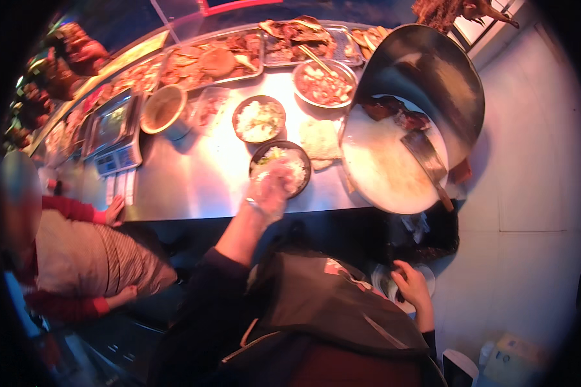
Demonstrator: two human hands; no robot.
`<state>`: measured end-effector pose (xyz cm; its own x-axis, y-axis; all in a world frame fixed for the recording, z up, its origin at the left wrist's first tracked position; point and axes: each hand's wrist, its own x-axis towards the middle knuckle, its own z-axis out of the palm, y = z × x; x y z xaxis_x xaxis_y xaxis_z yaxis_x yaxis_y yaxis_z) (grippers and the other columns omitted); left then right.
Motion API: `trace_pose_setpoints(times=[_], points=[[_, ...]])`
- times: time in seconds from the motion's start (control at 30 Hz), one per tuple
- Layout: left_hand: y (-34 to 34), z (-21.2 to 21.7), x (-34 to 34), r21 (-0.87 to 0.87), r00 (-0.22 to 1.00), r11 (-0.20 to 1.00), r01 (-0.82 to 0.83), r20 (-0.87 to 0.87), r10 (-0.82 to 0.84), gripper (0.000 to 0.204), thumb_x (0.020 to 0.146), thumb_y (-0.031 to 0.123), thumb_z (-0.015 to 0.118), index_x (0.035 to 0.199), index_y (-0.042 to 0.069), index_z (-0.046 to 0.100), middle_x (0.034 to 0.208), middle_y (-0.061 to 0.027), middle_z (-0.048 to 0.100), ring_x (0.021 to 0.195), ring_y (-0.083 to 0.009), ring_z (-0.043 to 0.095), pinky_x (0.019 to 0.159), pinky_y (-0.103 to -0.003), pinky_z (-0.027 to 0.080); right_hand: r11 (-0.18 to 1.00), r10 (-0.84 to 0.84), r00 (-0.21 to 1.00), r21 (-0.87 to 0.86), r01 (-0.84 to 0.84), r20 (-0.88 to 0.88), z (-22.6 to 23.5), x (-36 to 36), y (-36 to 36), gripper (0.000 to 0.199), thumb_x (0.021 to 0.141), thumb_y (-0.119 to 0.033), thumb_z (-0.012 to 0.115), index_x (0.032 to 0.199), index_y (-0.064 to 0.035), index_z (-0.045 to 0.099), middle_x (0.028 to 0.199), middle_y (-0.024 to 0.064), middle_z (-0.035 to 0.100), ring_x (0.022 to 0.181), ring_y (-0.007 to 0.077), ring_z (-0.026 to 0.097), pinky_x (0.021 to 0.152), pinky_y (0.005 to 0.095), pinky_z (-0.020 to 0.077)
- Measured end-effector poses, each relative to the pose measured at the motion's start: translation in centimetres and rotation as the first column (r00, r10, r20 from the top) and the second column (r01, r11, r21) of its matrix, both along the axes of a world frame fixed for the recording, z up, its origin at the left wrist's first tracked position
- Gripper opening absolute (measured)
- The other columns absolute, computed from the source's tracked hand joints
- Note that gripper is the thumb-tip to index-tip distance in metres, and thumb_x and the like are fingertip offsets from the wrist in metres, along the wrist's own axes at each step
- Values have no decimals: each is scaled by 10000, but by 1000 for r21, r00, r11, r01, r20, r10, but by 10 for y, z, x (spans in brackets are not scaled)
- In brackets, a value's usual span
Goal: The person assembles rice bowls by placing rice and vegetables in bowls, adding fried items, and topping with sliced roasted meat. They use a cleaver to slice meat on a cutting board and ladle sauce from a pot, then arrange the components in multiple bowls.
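My left hand (pixel 269 190), in what looks like a thin clear glove, reaches over the nearer dark bowl (pixel 254 159) of white rice with green bits. Its fingers come down at the rice, too blurred to tell how they are held. Just behind stands a second dark bowl (pixel 258 119) with rice and greens. My right hand (pixel 412 285) is low at my right side, over a round pale tub (pixel 430 277) with dark contents. Its fingers are bent but apart, and I make out nothing held in them.
Right of the bowls, a cleaver (pixel 425 155) lies on a round white chopping board (pixel 381 174) with roast meat, behind a curved metal guard (pixel 455 84). Meat trays (pixel 213 64) line the back. A scale (pixel 116 132) stands left. Another person (pixel 90 258) stands at the counter's left.
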<state>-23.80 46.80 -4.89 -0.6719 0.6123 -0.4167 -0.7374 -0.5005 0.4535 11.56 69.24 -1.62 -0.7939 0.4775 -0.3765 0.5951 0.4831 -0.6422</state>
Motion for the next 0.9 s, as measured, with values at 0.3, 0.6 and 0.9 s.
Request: trace_pose_setpoints(times=[0.3,0.6,0.9], points=[[19,-26,-89,-176,990,984,-10,134,34,248,829,49,559,1065,6,496,756,-65,517,649,-180,514,546,-276,449,988,-153,981,-13,156,120,-45,-72,102,335,821,-208,651,1117,-55,609,902,125,678,817,238,653,746,324,498],[87,-3,-77,-215,937,913,346,117,-328,249,808,51,589,1046,16,523,795,-77,573,672,-178,558,583,-272,470,699,-400,914,667,257,67,-121,-111,254,493,782,-154,612,1251,-81,478,1239,133,532,1151,315,504,942,440,418],[257,-10,-69,-471,646,604,644,-88,-758,407,811,212,673,1136,2,546,900,-53,627,833,-158,614,747,-279,473,775,-293,951,605,179,94,-105,-119,290,250,735,-94,602,968,-45,527,904,132,629,840,341,609,717,454,483]])
